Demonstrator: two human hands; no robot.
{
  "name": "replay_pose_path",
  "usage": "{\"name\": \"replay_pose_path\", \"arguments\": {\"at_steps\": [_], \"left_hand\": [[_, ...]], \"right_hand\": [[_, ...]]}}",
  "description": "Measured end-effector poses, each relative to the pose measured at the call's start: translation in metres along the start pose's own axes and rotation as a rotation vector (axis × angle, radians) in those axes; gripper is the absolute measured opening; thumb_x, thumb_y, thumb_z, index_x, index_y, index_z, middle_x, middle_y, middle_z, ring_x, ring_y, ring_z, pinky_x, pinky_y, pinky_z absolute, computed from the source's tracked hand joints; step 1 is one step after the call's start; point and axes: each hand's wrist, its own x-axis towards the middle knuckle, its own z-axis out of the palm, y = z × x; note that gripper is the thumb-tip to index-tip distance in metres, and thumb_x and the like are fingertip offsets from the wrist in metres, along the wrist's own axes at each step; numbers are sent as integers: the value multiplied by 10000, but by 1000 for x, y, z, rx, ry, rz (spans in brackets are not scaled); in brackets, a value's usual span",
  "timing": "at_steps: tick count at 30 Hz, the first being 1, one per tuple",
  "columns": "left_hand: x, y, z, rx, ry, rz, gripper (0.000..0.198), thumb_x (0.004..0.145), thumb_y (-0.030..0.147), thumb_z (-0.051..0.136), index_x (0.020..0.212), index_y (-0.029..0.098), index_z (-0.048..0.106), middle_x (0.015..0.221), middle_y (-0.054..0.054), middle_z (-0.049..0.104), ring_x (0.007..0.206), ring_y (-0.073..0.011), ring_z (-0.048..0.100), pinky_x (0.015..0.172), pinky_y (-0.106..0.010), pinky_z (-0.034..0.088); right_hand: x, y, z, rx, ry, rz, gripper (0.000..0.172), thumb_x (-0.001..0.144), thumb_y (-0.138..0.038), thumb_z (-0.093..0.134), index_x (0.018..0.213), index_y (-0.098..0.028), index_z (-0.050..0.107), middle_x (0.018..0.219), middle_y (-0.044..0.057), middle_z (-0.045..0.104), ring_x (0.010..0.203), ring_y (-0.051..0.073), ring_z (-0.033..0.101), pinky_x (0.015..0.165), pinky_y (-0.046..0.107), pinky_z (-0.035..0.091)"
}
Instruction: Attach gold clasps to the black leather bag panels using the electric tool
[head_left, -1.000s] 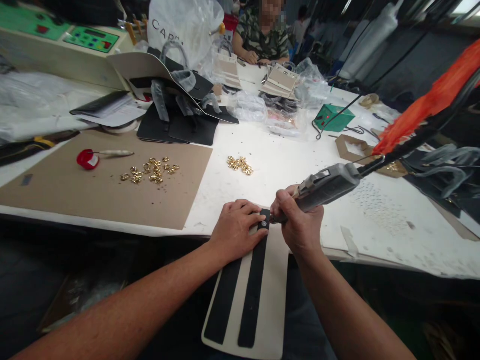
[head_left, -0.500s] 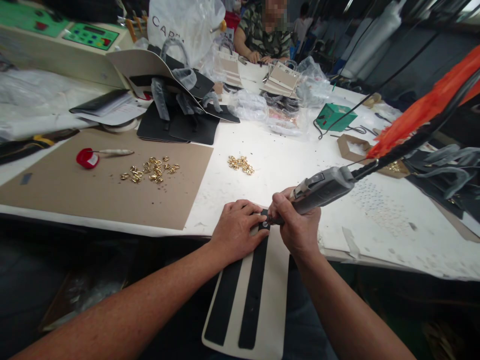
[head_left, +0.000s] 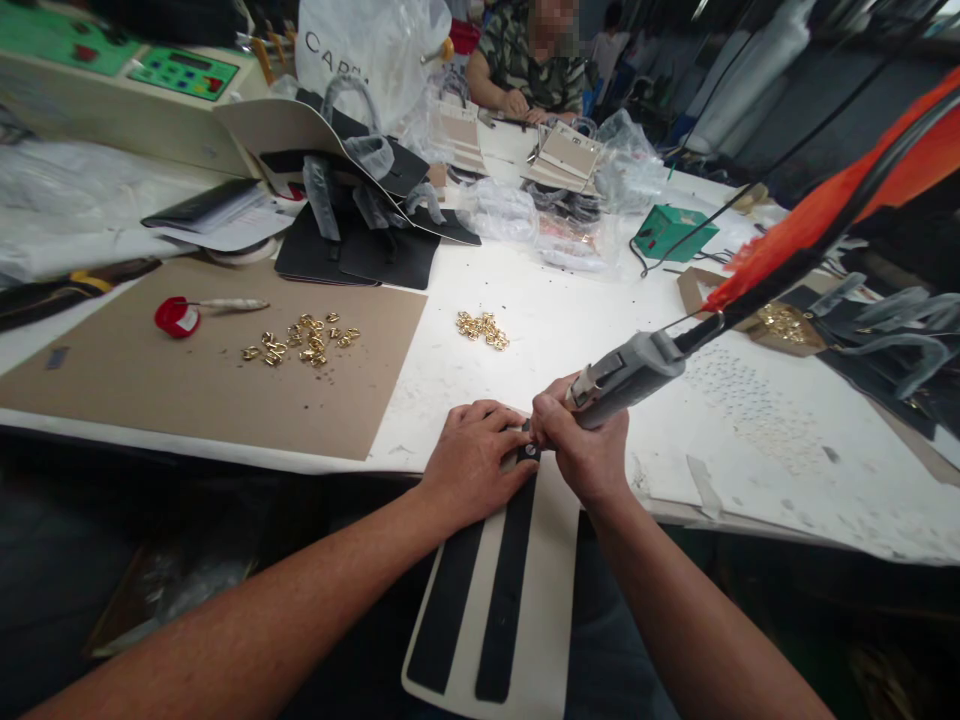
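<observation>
The bare left forearm (head_left: 300,590) slanted in from the lower left to a left hand (head_left: 471,462) lying palm down, its fingers (head_left: 511,438) extended and thumb (head_left: 519,476) set apart, while the right forearm (head_left: 679,590) angled up from the lower right to a right hand (head_left: 589,445) curled closed just beside it.

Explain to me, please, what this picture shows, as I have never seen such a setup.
There is no robot here: one camera worn on a person's head looks forward and down at two bare hands. The left hand rests on a pale panel with dark strips, which juts past the table's near edge. The right hand has a grey tool in its grip; its tip is hard to see. On the white table lie a gold pile of small pieces and a brown board bearing similar pieces. Beyond is a co-worker.
</observation>
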Motion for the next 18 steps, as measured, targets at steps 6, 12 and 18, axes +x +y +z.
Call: {"name": "replay_pose_path", "arguments": {"at_steps": [6, 12, 18], "left_hand": [[0, -1, 1, -1, -2, -14, 242, 895, 362, 761, 1123, 283, 754, 1346, -7, 708, 1306, -287, 539, 1053, -520, 402], [0, 2, -2, -6, 5, -16, 215, 888, 357, 768, 1089, 283, 755, 1296, -13, 729, 1292, -300, 550, 1047, -523, 403], [-2, 4, -3, 5, 30, -10, 248, 876, 348, 785, 1112, 277, 763, 1289, -16, 736, 1266, -287, 574, 1039, -507, 419]], "right_hand": [[2, 4, 2, 18, -8, 31, 353, 878, -367, 754, 646, -206, 544, 579, -34, 529, 513, 126, 506, 520, 270, 453], [0, 5, 1, 25, 13, 44, 404, 882, -420, 769, 628, -197, 548, 565, -30, 534, 517, 121, 501, 526, 264, 438], [4, -10, -4, 104, -22, 7, 396, 836, -485, 814, 683, -177, 617, 594, -11, 594, 532, 135, 546, 520, 266, 445]]}}
